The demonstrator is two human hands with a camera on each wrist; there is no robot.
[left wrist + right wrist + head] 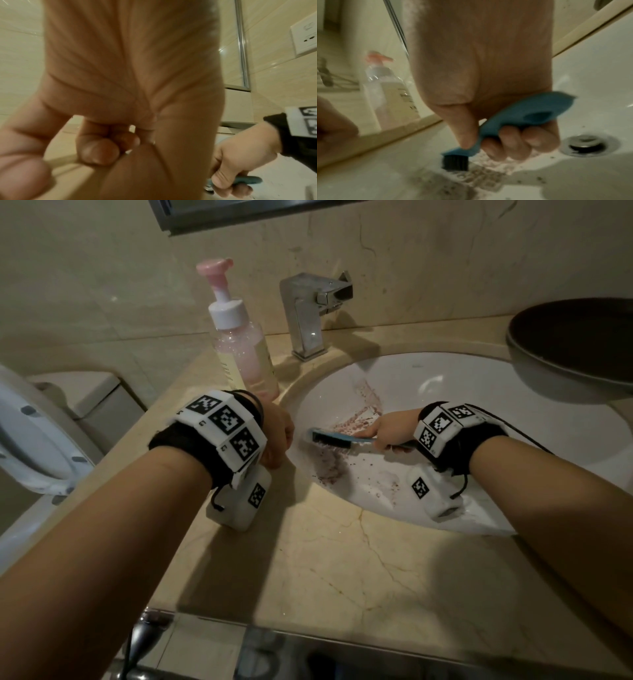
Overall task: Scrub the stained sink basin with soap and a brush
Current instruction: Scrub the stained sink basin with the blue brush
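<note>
The white sink basin [428, 378] carries reddish-purple stains [329, 467] down its left wall, with specks toward the bottom. My right hand [390, 433] grips the handle of a blue brush [334, 438], thumb along its top. The dark bristles [455, 163] press on the stained wall [484, 178]. My left hand [279, 436] rests on the counter at the basin's left rim, its fingers [99, 151] curled into the palm around nothing. A pink pump soap bottle [246, 350] stands on the counter just behind that hand.
A chrome faucet [308, 313] stands behind the basin. The drain [587, 146] lies right of the brush. A dark round bowl [575, 344] sits at the counter's right. A toilet [34, 433] is at the far left. Beige marble counter [342, 559] runs along the front.
</note>
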